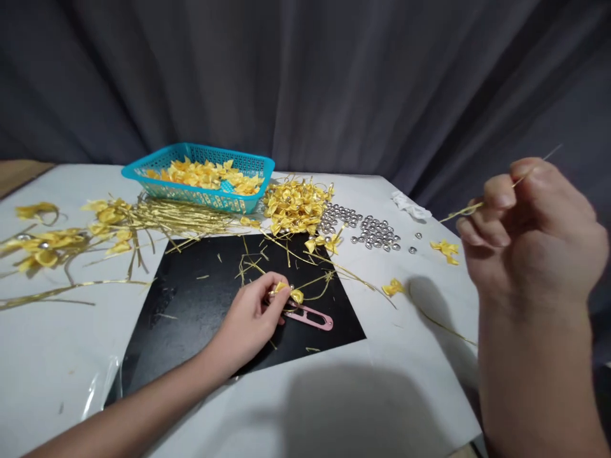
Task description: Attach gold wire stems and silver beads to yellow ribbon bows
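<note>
- Yellow ribbon bow: it sits low over the black mat, partly hidden by the fingers holding it, with small shiny beads beside it.
- Left hand: thumb and forefinger are pinched together on the bow, the other fingers curled beneath, probably to keep so small a piece steady.
- Right hand: raised well apart from the mat, fingers folded in, it grips a yellow thread with what looks like a needle poking out above. The height suggests keeping the strand taut; whether it joins the bow I cannot tell.
- Pink tool: it lies on the mat just beside the left fingertips, apparently for easy reach, though it crowds the bow.
- Gold clippings and loose strands litter the mat around the bow and could snag the thread.
- Beyond the mat, a heap of beaded bows stands next to scattered silver beads, likely kept near for picking up.
- Farther back, a blue basket holds yellow bows, with a bundle of gold cords in front.
- Crumpled white scrap lies at the right; a dark curtain hangs behind the table.
</note>
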Motion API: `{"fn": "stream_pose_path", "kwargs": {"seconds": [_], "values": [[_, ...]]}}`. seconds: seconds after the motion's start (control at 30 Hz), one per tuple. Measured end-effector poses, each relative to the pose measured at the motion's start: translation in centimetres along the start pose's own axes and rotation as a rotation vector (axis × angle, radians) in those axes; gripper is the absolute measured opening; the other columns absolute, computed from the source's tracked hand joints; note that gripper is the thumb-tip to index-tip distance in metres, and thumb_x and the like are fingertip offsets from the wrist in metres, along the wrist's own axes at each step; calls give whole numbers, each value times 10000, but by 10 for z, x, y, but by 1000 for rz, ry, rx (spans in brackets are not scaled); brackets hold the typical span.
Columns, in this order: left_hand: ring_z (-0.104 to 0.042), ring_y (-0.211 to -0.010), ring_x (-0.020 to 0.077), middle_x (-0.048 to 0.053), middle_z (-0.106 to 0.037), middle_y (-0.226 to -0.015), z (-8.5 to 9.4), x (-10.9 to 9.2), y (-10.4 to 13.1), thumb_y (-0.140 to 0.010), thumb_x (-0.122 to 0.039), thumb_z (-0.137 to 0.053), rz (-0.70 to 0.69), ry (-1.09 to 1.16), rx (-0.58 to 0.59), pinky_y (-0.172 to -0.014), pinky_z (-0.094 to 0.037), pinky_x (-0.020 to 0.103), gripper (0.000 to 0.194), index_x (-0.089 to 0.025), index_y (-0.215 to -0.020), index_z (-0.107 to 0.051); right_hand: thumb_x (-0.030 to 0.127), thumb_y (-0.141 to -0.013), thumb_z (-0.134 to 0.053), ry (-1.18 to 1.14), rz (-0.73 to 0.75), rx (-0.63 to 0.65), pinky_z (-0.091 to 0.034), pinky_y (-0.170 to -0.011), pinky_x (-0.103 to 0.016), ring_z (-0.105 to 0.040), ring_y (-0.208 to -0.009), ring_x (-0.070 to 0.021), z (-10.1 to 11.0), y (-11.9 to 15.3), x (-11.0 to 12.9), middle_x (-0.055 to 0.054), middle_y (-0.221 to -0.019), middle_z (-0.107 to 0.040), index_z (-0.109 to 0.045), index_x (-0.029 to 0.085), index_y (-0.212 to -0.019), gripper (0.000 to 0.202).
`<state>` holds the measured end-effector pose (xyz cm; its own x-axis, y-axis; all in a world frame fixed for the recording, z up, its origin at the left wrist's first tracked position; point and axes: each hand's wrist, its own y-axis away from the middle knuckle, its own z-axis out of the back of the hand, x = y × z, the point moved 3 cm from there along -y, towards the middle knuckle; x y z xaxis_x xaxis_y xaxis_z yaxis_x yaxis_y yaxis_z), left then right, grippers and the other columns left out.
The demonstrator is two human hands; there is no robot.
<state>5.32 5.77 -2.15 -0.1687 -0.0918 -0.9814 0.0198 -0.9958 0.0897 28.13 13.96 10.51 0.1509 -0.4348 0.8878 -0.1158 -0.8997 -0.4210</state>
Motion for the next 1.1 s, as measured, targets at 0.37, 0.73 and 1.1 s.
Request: {"fn": "stream_pose_path", "kwargs": {"seconds": [0.37,0.73,1.1], "values": [[-455,-542,107,-21,-512,-660,-3,-4,-1,-742,-510,-565,19,-6,-45,-473,-422,190,336,-174,-759,-561,168,-824,-510,-247,-179,139,-139,-382,-222,-245,-383,-21,-9,8,-1,44,-670,-454,-511,191,-744,83],[-485,-515,103,-27,-551,-662,4,18,-5,-672,-535,-654,56,-48,-23,-484,-438,186,393,-184,-846,-624,191,-702,-679,-365,-597,467,-98,-354,-161,-253,-369,32,-47,43,-41,28,-703,-581,-617,131,-737,93],[-449,-479,101,-46,-496,-538,-1,1,-2,-565,-593,-697,76,69,-156,-435,-414,185,476,-166,-759,-617,183,-895,-447,-481,-561,558,-160,-347,-140,-231,-372,13,-39,45,-6,35,-680,-490,-505,150,-769,143]]}}
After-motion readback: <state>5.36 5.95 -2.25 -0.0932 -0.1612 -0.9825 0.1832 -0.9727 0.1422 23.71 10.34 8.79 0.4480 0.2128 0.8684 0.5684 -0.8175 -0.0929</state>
